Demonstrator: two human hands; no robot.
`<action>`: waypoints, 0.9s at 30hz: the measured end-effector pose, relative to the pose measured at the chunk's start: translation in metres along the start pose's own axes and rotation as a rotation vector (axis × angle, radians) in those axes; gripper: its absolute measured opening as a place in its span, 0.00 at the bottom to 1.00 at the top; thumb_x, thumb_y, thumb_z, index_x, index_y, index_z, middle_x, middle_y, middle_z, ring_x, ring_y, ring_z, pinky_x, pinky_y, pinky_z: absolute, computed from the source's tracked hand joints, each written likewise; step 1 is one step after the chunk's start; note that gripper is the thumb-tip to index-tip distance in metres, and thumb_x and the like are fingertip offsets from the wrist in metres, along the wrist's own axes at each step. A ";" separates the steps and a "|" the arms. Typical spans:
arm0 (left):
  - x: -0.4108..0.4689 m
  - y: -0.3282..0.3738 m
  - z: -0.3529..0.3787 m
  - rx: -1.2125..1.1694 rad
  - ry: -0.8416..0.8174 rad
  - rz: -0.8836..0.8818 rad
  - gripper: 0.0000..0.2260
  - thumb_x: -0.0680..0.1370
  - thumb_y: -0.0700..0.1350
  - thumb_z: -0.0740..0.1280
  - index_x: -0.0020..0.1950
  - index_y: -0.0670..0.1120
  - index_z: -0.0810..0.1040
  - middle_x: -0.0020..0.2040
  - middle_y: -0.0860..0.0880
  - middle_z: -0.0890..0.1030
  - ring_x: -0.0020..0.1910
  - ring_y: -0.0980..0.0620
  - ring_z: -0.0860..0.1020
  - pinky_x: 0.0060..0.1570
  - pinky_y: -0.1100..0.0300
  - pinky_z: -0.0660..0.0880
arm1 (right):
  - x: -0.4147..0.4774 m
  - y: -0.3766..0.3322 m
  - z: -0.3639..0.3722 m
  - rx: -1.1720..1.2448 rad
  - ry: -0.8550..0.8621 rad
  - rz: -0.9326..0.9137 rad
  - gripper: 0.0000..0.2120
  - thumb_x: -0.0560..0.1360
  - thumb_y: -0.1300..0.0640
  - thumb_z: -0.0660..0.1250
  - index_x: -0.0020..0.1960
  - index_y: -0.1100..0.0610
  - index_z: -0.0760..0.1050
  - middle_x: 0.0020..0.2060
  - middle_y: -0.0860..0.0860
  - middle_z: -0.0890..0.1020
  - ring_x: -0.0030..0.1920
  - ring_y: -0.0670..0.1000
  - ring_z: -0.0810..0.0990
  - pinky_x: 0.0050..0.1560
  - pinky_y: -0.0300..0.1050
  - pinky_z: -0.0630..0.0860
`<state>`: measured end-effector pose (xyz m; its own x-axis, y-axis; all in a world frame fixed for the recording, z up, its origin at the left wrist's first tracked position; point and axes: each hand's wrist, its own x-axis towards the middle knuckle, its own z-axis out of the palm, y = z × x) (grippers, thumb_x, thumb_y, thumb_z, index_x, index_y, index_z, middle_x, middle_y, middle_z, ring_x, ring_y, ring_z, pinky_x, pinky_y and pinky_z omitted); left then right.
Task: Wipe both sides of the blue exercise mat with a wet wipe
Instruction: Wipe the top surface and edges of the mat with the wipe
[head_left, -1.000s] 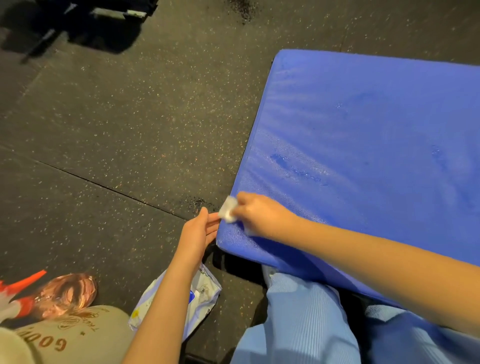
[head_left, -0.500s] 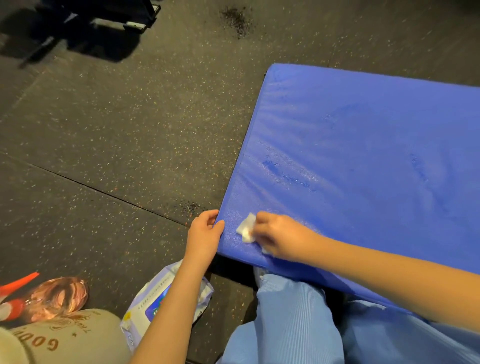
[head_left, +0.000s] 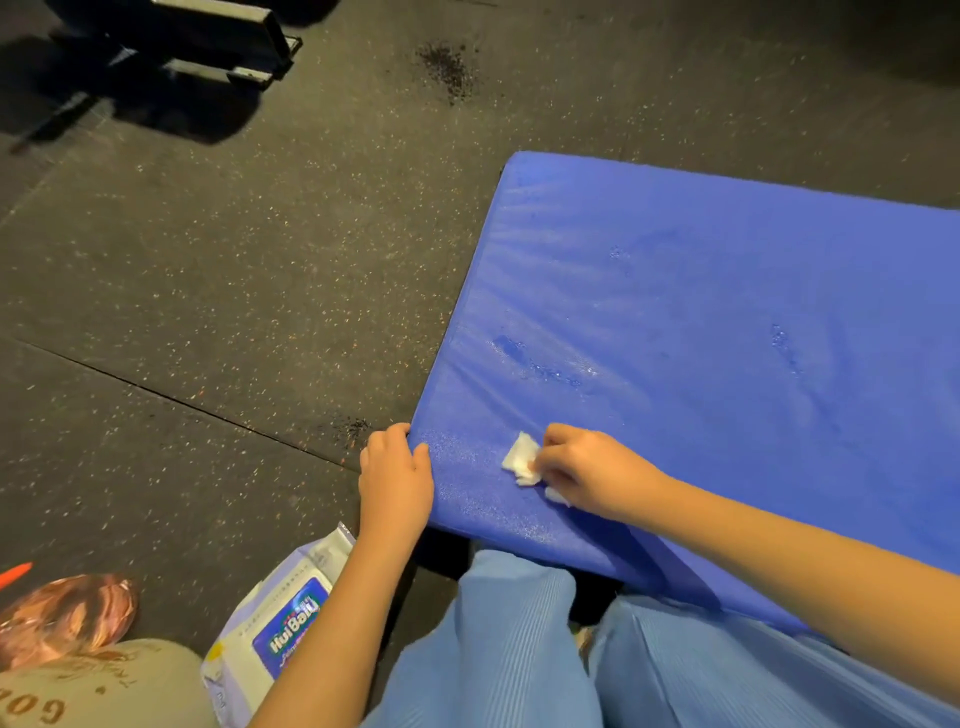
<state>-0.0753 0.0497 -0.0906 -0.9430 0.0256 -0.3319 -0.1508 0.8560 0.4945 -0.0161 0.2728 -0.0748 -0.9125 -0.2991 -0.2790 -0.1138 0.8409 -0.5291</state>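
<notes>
The blue exercise mat (head_left: 701, 332) lies on the dark floor, its near edge raised over my knees. Wet streaks shine on its top face. My left hand (head_left: 395, 480) grips the mat's near left corner, thumb on top. My right hand (head_left: 589, 470) presses a small crumpled white wet wipe (head_left: 522, 460) flat on the mat just right of that corner, holding it with the fingertips.
A pack of wet wipes (head_left: 280, 629) lies on the speckled black floor (head_left: 208, 312) by my left forearm. A shiny copper-coloured object (head_left: 62, 613) and a beige printed bag (head_left: 93, 691) sit bottom left. Dark metal equipment (head_left: 208, 41) stands top left. My blue trousers (head_left: 519, 649) fill the bottom.
My right hand has slid the wipe from the mat's corner edge rightward onto the top surface. My left hand shifted from pinching at the wipe to gripping the mat's corner.
</notes>
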 end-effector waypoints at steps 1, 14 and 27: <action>0.000 0.000 0.002 0.019 0.003 0.002 0.16 0.82 0.43 0.59 0.70 0.41 0.69 0.64 0.40 0.71 0.62 0.41 0.68 0.61 0.48 0.66 | 0.007 0.009 -0.002 -0.033 0.058 0.071 0.08 0.75 0.59 0.65 0.48 0.63 0.78 0.45 0.56 0.72 0.37 0.58 0.69 0.37 0.47 0.65; 0.011 0.004 0.000 -0.073 0.040 -0.011 0.14 0.82 0.45 0.57 0.66 0.44 0.71 0.61 0.44 0.71 0.60 0.43 0.70 0.59 0.48 0.69 | 0.055 0.021 0.000 0.046 0.255 0.055 0.04 0.67 0.65 0.69 0.37 0.65 0.76 0.37 0.60 0.73 0.32 0.62 0.75 0.29 0.46 0.64; 0.015 -0.003 -0.004 -0.227 -0.041 -0.033 0.09 0.82 0.41 0.58 0.59 0.46 0.74 0.55 0.47 0.72 0.54 0.49 0.72 0.50 0.57 0.65 | 0.104 -0.003 0.009 0.075 0.304 0.136 0.06 0.73 0.66 0.63 0.45 0.66 0.78 0.42 0.59 0.71 0.42 0.63 0.75 0.36 0.50 0.67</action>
<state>-0.0899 0.0456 -0.0934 -0.9245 0.0247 -0.3805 -0.2482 0.7185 0.6497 -0.1075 0.2346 -0.1094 -0.9940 -0.0291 -0.1053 0.0356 0.8248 -0.5642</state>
